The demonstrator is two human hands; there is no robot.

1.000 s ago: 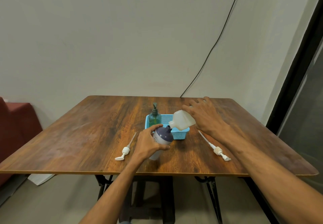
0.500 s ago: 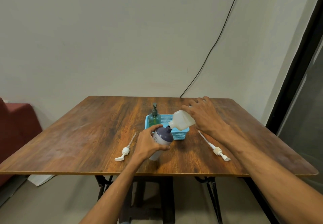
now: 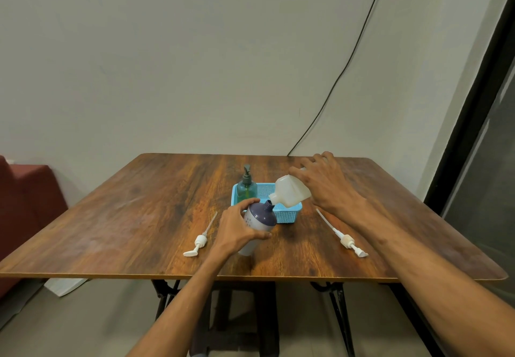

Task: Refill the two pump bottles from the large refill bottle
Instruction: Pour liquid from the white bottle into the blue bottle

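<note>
Our left hand grips the white purple-shouldered plastic bottle on the wooden desk, neck tilted right. Our right hand holds the translucent white refill bottle, its long axis sloping down-left, mouth at that neck.

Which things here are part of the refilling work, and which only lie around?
Part of the job:
- refill bottle, tilted in right hand
- purple-topped bottle, held by left hand
- two removed pumps
- green pump bottle

Lying about:
- blue basket
- black cable
</note>
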